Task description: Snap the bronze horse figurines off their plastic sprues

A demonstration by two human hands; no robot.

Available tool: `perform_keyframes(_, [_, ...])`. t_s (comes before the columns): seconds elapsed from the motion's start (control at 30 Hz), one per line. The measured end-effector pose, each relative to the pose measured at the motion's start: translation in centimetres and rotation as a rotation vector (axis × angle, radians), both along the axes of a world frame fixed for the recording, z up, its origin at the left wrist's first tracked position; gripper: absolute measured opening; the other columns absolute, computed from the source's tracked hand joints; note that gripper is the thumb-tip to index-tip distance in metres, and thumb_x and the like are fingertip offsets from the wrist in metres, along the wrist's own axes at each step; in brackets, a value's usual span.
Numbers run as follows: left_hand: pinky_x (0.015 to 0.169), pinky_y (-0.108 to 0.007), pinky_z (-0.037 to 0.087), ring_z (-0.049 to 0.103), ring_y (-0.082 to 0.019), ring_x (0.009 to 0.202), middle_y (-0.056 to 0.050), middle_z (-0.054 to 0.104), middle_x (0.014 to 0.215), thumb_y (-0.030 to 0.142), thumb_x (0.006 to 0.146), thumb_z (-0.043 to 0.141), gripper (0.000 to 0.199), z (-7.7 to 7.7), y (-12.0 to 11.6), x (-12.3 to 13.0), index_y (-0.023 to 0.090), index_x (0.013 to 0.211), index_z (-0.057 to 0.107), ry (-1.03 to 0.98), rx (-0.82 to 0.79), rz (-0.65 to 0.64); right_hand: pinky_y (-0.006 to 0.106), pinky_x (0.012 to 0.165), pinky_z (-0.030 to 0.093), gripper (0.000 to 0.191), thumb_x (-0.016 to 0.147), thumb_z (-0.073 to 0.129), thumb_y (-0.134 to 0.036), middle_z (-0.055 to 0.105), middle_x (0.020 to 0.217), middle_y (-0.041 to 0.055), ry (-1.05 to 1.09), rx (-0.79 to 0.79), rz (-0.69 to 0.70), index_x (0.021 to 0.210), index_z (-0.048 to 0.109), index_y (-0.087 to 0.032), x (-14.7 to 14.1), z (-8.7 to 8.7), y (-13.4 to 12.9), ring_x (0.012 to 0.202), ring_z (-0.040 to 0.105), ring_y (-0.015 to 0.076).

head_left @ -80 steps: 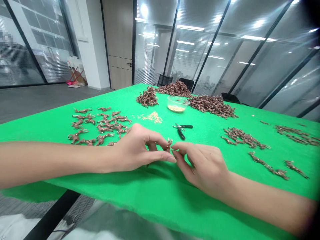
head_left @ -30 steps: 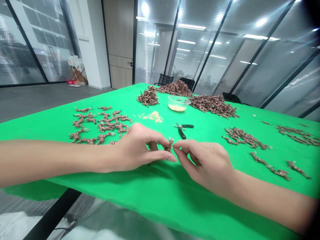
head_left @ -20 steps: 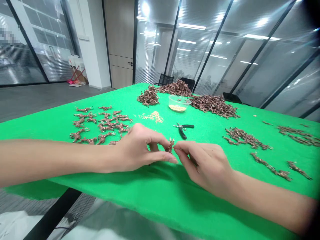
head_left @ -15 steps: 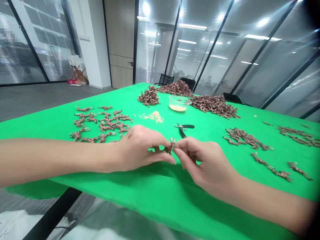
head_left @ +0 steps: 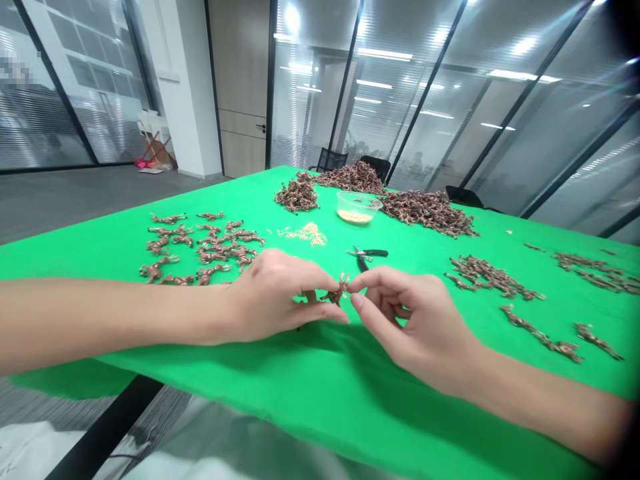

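Brown and glossy, a small animal-shaped figure (head_left: 333, 295) is held in the head view above the near part of a green cloth (head_left: 280, 400), between the 2 hands. It is gripped by the left hand (head_left: 270, 297), with the thumb and index finger closed around its body. Beside its head end, the thumb and index finger of the right hand (head_left: 425, 323) are bent towards each other, the tips slightly parted and the index fingertip at or against the head; whether anything is pinched there cannot be told. A tiny pale ring (head_left: 345, 295) is seen at the figure, but its attachment cannot be made out.

Fine fingertip work on the head end, with the body steadied, is judged to be the step in hand. For the next move, a firm left hold and a light, exact right-hand touch are called for, so that the ring is neither bent nor dropped.

Beyond the hands, black-handled metal pliers (head_left: 375, 253) are left lying, partly hidden by the right hand. A heap of small cream-coloured pieces (head_left: 311, 233) is spread near a clear round plastic bowl (head_left: 343, 205), in which similar pieces are held. Loose brown figures (head_left: 212, 257) are laid out on the left, and 3 larger brown piles (head_left: 430, 213) are set farther back.
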State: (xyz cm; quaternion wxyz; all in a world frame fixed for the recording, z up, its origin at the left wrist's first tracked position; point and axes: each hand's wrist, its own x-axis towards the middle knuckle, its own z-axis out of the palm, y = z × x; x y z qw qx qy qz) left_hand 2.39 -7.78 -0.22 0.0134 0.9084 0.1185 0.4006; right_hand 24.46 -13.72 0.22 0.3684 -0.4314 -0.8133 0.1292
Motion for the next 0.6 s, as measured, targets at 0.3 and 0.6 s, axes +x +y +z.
perform_keyframes(0.3, [0.063,-0.018,0.052,0.071,-0.011,0.064,-0.003,0.079,0.083,0.032,0.081,0.082,0.022,-0.07,-0.02,0.01,0.015,0.091,0.074,-0.026,-0.1,-0.002,0.028,0.051,0.036,0.002,0.094,0.063,-0.014,0.067,0.065,-0.0028,-0.427,0.769,-0.029,0.095,0.062,-0.015,0.5,-0.75,0.21,0.049,0.054,0.0095])
perform_keyframes(0.6, [0.062,-0.015,0.053,0.071,-0.01,0.064,-0.001,0.079,0.081,0.025,0.076,0.086,0.021,0.13,-0.28,0.31,0.014,0.089,0.075,-0.046,-0.18,-0.031,0.03,0.05,0.033,0.012,0.096,0.061,-0.012,0.066,0.063,-0.0004,-0.484,0.825,-0.015,0.084,0.063,-0.015,0.37,-0.49,0.21,0.048,0.053,0.0096])
